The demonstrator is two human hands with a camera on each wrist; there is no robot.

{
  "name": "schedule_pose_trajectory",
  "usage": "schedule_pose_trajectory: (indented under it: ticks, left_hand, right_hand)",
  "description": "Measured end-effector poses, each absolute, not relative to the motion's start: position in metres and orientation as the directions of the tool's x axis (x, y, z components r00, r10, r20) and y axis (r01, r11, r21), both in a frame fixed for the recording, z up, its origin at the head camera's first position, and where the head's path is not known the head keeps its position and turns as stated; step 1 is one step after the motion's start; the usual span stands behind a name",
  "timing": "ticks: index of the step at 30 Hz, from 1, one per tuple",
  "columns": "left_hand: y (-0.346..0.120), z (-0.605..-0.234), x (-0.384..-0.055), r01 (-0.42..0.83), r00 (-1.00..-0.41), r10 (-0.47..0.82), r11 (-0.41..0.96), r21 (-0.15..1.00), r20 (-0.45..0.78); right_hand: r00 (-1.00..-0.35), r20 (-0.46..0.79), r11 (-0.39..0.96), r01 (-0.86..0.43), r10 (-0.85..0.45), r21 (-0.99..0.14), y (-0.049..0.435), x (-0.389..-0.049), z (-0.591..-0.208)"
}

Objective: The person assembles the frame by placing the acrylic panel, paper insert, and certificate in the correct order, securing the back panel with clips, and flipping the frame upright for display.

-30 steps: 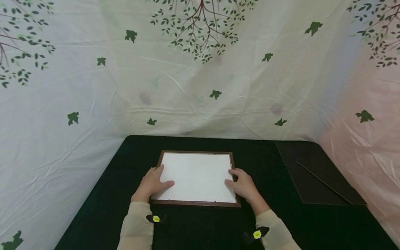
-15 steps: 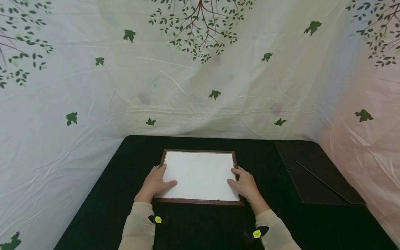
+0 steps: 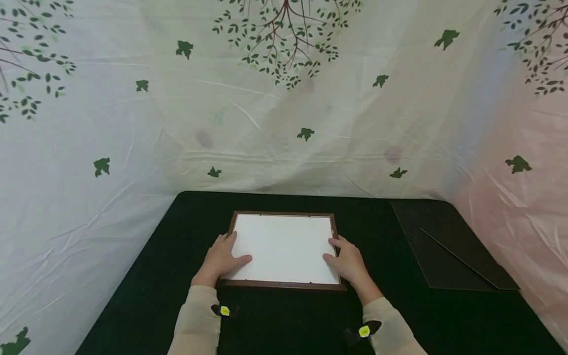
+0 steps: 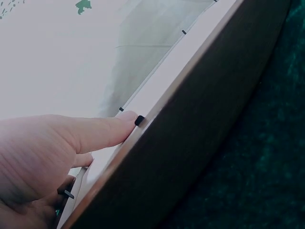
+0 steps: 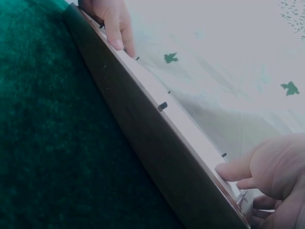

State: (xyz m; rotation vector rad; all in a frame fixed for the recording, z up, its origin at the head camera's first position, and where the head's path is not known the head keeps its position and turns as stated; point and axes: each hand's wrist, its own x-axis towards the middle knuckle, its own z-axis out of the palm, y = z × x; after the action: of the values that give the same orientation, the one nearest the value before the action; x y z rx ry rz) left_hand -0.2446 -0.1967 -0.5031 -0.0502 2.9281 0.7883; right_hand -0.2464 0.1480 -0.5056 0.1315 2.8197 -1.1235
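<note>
Spanning lengthwise from left hand (image 3: pixel 221 258) to right hand (image 3: pixel 348 261), the brown frame (image 3: pixel 284 285) is gripped at both short sides, thumbs spread on its white panel (image 3: pixel 287 246).

There are two hands (image 3: pixel 220 259), one brown frame (image 3: pixel 284 284), one white sheet (image 3: pixel 286 249), two yellow tags (image 3: pixel 225 311) and, at right, one dark panel (image 3: pixel 445 271).

Both sleeves (image 3: pixel 195 325) are plain cream. A black wrist camera (image 3: pixel 375 327) sits by each cuff (image 3: pixel 202 295) (both bear a small yellow marker (image 3: pixel 225 311)).
</note>
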Motion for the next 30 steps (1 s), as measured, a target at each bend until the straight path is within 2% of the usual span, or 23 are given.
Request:
schedule_pose_trajectory:
  ticks: [8, 16, 21, 30]
  left_hand:
    - [-0.196, -0.493, -0.241, -0.048, -0.995, 0.002, 0.879, 0.475, -0.103]
    - [-0.171, -0.458, -0.232, 0.116, -0.992, 0.077, 0.875, 0.471, 0.101]
    - [-0.150, -0.443, -0.223, 0.206, -0.976, 0.147, 0.864, 0.459, 0.162]
    - [-0.104, -0.424, -0.223, 0.416, -0.905, 0.343, 0.837, 0.356, 0.252]
  right_hand:
    - [-0.991, -0.133, 0.694, 0.085, -0.016, -0.715, 0.159, -0.246, -0.502]
    - [-0.991, -0.108, 0.653, 0.028, -0.083, -0.757, 0.192, -0.247, -0.479]
    - [-0.993, -0.033, 0.749, -0.064, -0.113, -0.659, 0.247, -0.241, -0.467]
    - [-0.996, 0.086, 0.910, -0.062, -0.029, -0.409, 0.379, -0.223, -0.475]
